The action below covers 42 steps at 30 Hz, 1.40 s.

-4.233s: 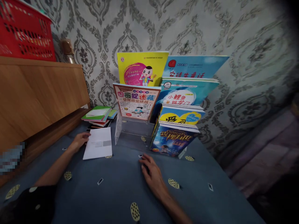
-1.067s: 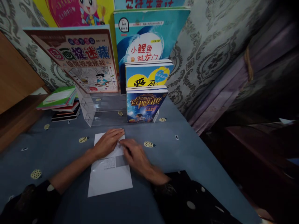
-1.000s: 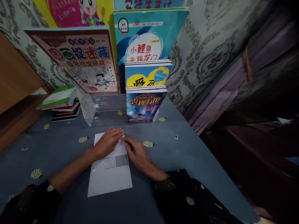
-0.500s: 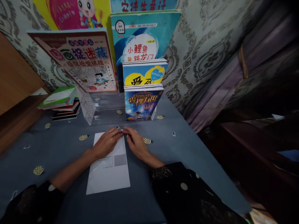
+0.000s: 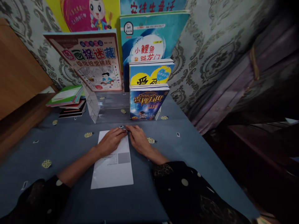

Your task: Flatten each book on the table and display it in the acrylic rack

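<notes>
Head view: a flat white rectangular paper item with a grey printed block (image 5: 114,174) lies beneath the left hand (image 5: 112,140), whose extended fingers rest across its far part. The right hand (image 5: 139,139) bends its fingers at the far right corner; whether they pinch it, I cannot tell. Beyond both hands, a clear plastic rack (image 5: 92,105) holds upright colourful paper books (image 5: 148,107); beyond and left of the left hand lies a stack of thin books (image 5: 67,98).

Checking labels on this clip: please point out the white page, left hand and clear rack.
White page (image 5: 113,173), head view: blank lower part.
Left hand (image 5: 111,142), head view: back of the hand.
Clear rack (image 5: 92,106), head view: left side panel.
</notes>
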Tool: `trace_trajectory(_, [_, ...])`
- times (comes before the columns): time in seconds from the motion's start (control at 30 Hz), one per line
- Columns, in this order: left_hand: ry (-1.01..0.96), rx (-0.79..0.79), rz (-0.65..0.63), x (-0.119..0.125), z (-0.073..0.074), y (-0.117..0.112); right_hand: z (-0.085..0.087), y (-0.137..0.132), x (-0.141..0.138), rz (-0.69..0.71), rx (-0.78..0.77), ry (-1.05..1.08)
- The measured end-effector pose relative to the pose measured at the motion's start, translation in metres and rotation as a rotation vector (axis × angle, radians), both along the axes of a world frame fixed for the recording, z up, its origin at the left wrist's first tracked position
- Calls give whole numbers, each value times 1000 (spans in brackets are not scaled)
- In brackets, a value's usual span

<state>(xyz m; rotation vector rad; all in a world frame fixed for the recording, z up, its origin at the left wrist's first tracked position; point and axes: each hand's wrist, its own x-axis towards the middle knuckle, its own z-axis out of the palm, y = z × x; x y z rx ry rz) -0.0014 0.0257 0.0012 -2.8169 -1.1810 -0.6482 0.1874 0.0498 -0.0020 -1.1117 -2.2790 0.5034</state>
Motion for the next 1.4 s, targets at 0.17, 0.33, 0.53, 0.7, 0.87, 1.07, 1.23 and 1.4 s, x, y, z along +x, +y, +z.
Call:
trace_trajectory(0.17, [24,-41,-74,2,6,-10,5,1,0,12,12,-94])
trace_trajectory(0.33, [5,-79,-143,2,8,-28,3,0,-1,14,24,-118])
trace_trajectory(0.53, [-44,-126,-213,2,9,-59,3,-1,-2,-5,35,-128])
trace_trajectory(0.7, [-39,-202,-297,9,13,-90,2,-3,-1,13,37,-112])
trace_trajectory(0.87, [-46,-230,-340,12,21,-101,3,-4,0,19,43,-115])
trace_trajectory(1.07, [-28,-45,72,-40,16,-58,2,-2,0,35,59,-107])
trace_trajectory(1.23, [-28,-37,333,-90,4,-31,0,-2,1,35,79,-133])
trace_trajectory(1.4, [-37,-12,267,-97,-1,-51,0,-4,0,51,139,-197])
